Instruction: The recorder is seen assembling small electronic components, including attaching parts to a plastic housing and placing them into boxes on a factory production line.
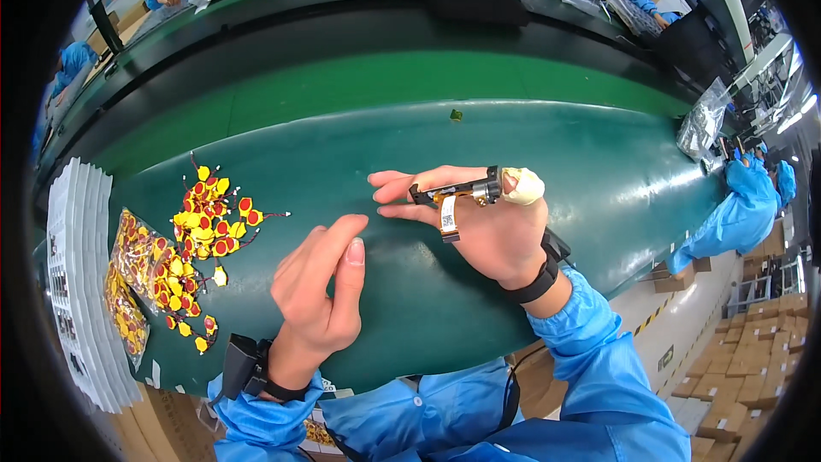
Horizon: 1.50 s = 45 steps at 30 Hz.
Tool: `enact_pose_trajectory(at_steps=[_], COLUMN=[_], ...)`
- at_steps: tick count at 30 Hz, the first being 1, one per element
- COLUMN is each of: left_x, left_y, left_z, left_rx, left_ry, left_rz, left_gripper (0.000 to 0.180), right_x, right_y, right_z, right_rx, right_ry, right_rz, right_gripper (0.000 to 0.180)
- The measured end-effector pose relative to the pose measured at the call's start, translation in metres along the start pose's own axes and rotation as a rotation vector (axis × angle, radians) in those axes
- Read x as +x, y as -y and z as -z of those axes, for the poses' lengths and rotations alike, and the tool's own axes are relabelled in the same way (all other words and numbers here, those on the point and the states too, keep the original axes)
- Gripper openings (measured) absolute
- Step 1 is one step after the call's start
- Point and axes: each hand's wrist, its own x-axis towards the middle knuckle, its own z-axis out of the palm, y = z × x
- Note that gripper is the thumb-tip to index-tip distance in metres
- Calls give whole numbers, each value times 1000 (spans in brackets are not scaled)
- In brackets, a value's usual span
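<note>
My right hand [505, 239] is closed around a small black electronic module [466, 188], which lies across the palm. A short ribbon cable with a white label [449, 214] hangs from it. A pale finger cot [523, 186] covers the thumb, and the other fingers point left. My left hand [321, 287] hovers just to the left above the green work surface. Its fingers reach toward the right hand, and the thumb stands a little apart from the index finger. Nothing shows between them. Both wrists wear black straps with small devices.
Left lie a heap of yellow-and-red wired parts [201, 231], plastic bags of them [137, 257] and stacked white trays [81, 282]. A small greenish piece [456, 115] lies on the far green mat [599, 154]. A clear bag [703, 124] sits far right. Co-workers in blue work around.
</note>
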Motion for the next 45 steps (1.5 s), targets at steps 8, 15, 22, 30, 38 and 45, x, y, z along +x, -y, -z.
enact_pose_trajectory(at_steps=[8, 15, 22, 30, 38, 45], left_x=[3, 2, 18, 8, 8, 9], left_y=[2, -5, -8, 4, 2, 0], left_z=[-5, 7, -4, -9, -8, -7], left_rx=[-37, -5, -118, -120, -217, -226], left_ry=[-80, -96, 51, 144, 140, 133], left_rz=[-85, -25, -157, -167, -103, -109], left_gripper=[19, 20, 32, 31, 30, 28], right_x=[-2, -2, -19, -19, -20, -17], right_y=[-1, -6, -17, -13, -17, -15], right_z=[2, 2, 9, -1, 3, 1], right_rx=[34, -3, -9, -45, 5, 20], right_ry=[-49, -129, -245, -253, -213, -136], right_rz=[-40, -122, -381, -452, -451, -464], right_gripper=[76, 70, 33, 35, 38, 44])
